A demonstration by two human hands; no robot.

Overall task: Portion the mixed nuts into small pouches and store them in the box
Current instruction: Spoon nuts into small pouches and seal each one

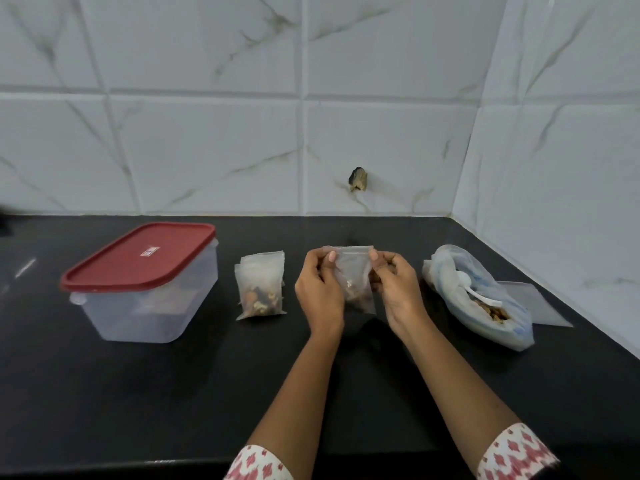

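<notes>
No text can be read. The only label is a small red-and-white sticker [150, 251] on the red lid [138, 256] of the clear plastic box [145, 306]; its print is too small to make out.

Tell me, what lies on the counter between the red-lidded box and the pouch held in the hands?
In the head view, filled pouches lie between the box and the held pouch, which both the left hand and right hand hold.

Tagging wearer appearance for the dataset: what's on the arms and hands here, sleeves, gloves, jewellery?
Both hands are bare: no gloves on the left hand or right hand, and no rings, watch or bangles that can be seen. The forearms are uncovered. Each arm wears a white sleeve with a red ikat-style motif, left sleeve and right sleeve, ending near the elbow.
</notes>
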